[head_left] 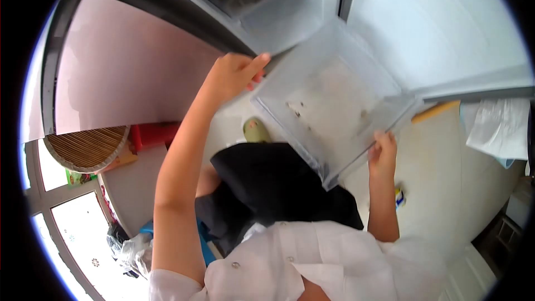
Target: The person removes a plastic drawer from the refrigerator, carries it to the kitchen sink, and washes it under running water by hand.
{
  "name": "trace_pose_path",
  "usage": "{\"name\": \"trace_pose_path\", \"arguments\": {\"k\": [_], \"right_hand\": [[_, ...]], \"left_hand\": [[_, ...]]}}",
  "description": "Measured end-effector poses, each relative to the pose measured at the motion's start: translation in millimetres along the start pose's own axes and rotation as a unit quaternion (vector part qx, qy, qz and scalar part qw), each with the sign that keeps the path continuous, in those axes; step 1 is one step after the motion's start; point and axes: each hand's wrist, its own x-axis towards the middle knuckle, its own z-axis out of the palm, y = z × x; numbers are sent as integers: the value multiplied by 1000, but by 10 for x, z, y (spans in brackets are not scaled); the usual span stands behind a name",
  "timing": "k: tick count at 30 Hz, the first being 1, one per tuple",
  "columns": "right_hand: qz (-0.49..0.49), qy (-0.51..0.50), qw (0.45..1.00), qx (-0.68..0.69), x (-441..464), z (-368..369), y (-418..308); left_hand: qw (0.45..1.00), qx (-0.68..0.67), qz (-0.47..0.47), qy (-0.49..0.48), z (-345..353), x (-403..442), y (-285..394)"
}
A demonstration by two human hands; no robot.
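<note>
A clear plastic fridge drawer hangs tilted in front of my lap, with small dark specks on its bottom. My right hand grips its near right rim, fingers wrapped over the edge. Just beyond the drawer's left side is my left hand, thumb stretched out and apart from the loosely curled fingers, with nothing seen between them. It looks close to the drawer's rim but apart from it. Behind the drawer stands the open fridge, where another clear drawer front shows.
A pinkish fridge door swings out at the left, and a pale door at the right. A woven basket and a red box sit at the left. White plastic bags hang at the right. A green slipper is below.
</note>
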Motion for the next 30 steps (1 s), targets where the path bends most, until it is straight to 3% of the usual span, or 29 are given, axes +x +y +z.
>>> {"name": "trace_pose_path", "arguments": {"k": [1, 4, 7, 8, 13, 17, 18, 21, 25, 30], "right_hand": [[8, -1, 1000, 5, 15, -16, -22], [34, -66, 997, 22, 119, -218, -33], [22, -81, 996, 2, 124, -68, -103], [16, -111, 993, -23, 129, 0, -120], [-16, -299, 951, -79, 2, 355, -163], [-46, -366, 927, -73, -196, 537, -250], [-44, -373, 924, -71, -220, 554, -293], [-50, -404, 910, -76, -360, 659, -388], [-40, -478, 876, -44, -656, 824, -449], [-23, -567, 823, 10, -962, 1163, -413]], "left_hand": [[998, 47, -19, 27, 131, -115, -200], [990, 8, 17, 136, 539, -253, -1062], [984, -149, -72, -69, 310, -703, -685], [978, -164, -84, -95, 266, -726, -804], [976, -171, -27, 129, 436, -1001, -974], [925, -146, 42, 349, 506, -1245, -906], [918, -68, 62, 386, 483, -1325, -833], [893, 6, 86, 442, 395, -1579, -693], [870, -114, 112, 466, 130, -2065, -731], [845, -40, 93, 524, -143, -2835, -642]]}}
